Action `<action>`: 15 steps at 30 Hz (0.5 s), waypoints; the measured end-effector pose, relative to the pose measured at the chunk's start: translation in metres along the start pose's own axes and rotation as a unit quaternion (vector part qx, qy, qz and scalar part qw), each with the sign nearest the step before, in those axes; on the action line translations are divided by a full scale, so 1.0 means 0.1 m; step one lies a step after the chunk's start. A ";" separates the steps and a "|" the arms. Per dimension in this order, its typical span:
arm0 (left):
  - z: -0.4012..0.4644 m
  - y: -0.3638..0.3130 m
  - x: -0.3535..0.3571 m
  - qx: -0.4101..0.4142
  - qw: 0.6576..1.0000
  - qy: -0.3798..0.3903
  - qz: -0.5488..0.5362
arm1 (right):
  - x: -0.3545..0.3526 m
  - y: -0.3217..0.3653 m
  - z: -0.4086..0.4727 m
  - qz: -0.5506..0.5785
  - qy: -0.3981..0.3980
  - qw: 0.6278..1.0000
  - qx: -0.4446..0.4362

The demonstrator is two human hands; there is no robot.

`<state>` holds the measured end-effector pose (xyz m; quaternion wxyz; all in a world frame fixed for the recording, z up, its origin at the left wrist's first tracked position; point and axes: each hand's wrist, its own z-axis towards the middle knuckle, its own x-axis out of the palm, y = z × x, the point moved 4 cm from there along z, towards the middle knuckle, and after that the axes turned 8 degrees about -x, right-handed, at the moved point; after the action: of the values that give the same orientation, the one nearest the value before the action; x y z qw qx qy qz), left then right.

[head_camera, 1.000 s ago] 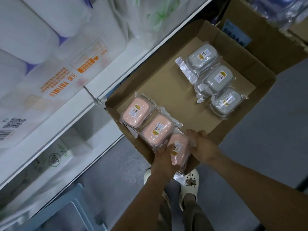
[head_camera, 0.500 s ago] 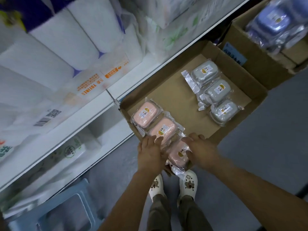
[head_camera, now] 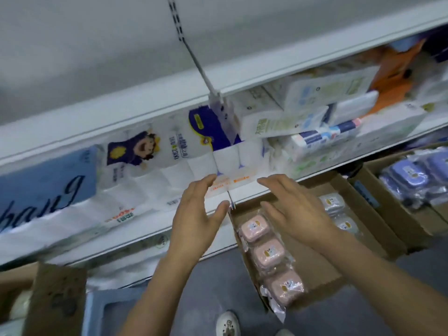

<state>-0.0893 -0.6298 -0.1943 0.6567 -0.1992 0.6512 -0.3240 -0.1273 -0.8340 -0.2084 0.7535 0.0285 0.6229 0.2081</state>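
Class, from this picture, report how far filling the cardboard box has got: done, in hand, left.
Done: three pink packets lie in a row along one wall of the cardboard box, grey packets farther in. In hand: nothing; left hand and right hand hover open. Left: probably filling the bare middle.

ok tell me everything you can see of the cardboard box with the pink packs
The cardboard box is brown, shallow and open-topped, on the grey floor by the white shelf. Three pink packs in clear wrap lie in a row along one wall, grey packs opposite. The right hand hangs open above it.
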 end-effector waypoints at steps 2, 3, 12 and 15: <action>0.06 -0.08 -0.35 0.022 0.999 -0.018 0.035 | -0.25 0.22 0.24 0.014 -0.029 0.999 -0.035; 0.08 -0.10 -0.53 0.026 0.998 -0.031 0.046 | -0.37 0.33 0.36 0.018 -0.042 0.998 -0.050; 0.16 0.25 -2.29 0.006 0.988 -0.142 0.057 | -0.87 1.45 1.53 0.049 -0.090 0.976 -0.194; 0.23 0.66 -2.88 -0.021 0.983 -0.167 0.077 | -0.82 1.87 1.97 0.060 -0.103 0.968 -0.220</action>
<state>-0.0395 -0.3897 -0.0287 0.7749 -0.2139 0.5523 -0.2207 -0.0030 -0.6495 -0.0324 0.7877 -0.0794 0.4776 0.3809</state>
